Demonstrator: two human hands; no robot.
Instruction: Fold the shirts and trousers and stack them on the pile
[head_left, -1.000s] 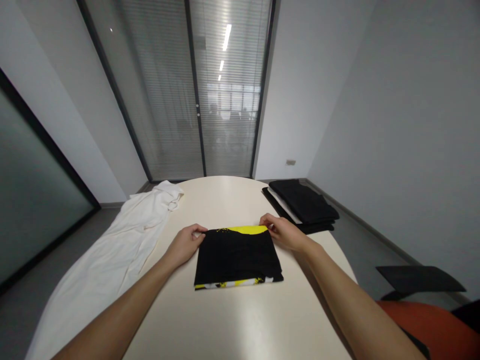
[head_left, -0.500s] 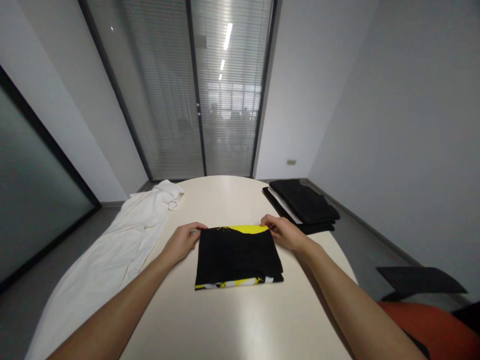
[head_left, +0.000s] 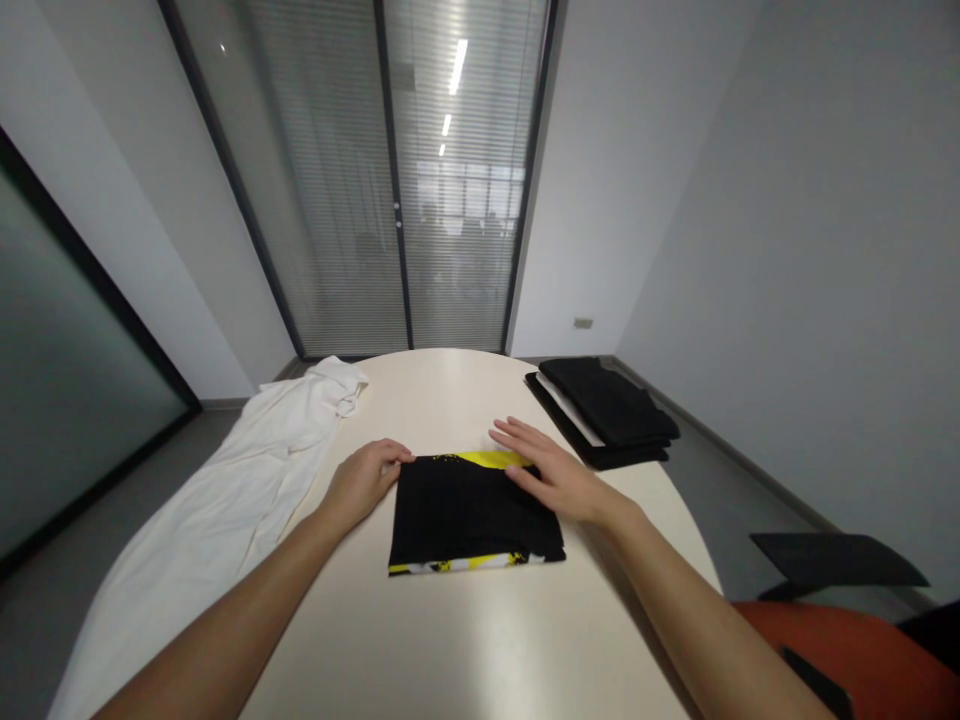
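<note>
A folded black garment (head_left: 469, 512) with yellow and white patterned edges lies flat on the table in front of me. At its far left corner my left hand (head_left: 367, 477) pinches the cloth between thumb and fingers. My right hand (head_left: 559, 475) is open over the far right part of the garment, fingers spread and pointing left across the yellow strip. Whether its palm presses on the cloth or hovers just above, I cannot tell.
A rumpled white cloth (head_left: 225, 510) drapes along the left side of the table (head_left: 442, 400). Folded dark garments (head_left: 604, 405), one with a white layer, are stacked at the far right edge. An orange-seated chair (head_left: 825, 640) stands at lower right, near a grey wall.
My right hand has let go of the garment's far right corner, opened, and moved left over the cloth. My left hand stays at its corner.
</note>
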